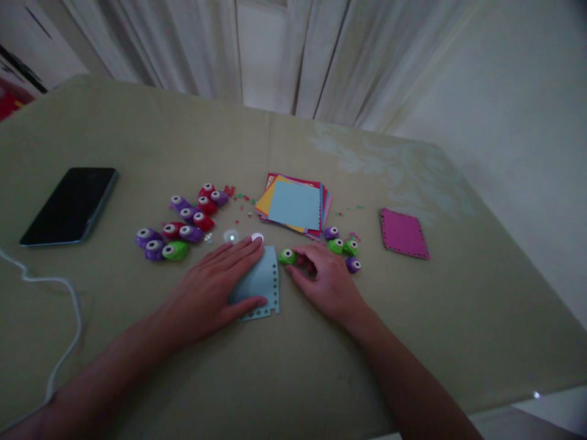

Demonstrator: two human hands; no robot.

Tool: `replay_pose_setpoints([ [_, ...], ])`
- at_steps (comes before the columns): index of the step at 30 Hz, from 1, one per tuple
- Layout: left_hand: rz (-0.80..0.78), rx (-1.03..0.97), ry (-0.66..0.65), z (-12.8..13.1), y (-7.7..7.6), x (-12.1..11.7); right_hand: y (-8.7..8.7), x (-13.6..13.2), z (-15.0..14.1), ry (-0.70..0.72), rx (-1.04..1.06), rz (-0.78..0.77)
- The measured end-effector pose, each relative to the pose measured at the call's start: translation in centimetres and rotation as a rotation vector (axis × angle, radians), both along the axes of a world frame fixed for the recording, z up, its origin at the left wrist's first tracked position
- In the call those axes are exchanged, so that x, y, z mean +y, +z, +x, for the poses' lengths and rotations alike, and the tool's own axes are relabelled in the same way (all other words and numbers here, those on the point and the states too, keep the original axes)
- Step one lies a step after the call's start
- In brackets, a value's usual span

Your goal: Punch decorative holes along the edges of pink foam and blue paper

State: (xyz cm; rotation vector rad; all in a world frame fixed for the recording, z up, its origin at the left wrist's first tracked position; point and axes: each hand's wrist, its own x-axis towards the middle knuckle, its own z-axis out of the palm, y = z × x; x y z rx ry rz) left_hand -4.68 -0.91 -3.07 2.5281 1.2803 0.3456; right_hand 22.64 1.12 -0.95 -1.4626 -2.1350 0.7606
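Note:
My left hand lies flat with its fingers stretched out, pressing on a light blue paper square. Star-shaped holes run along the right and lower edges of that square, and the hand hides its left part. At the paper's upper right corner, my right hand has a small green paper punch between thumb and index finger. Just beyond this hand stand a few more punches, among them a purple punch and a green punch. A white disc touches the left fingertips.
Several red, purple and green punches stand to the left. Behind the hands is a stack of coloured paper, with tiny paper cutouts around it. A punched magenta square lies right; a phone and white cable lie left.

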Motion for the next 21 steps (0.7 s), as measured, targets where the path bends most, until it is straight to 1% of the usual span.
replay_pose_setpoints([
  [6,0.009,-0.016,0.001,0.06,0.04,-0.03,-0.13,-0.05,-0.14,-0.007,0.037,-0.011],
  [16,0.017,-0.008,0.001,0.26,0.52,0.01,0.06,-0.46,-0.29,0.009,0.062,0.032],
  [21,0.021,-0.004,0.003,0.28,0.55,0.02,0.08,-0.43,-0.32,-0.016,0.098,0.032],
])
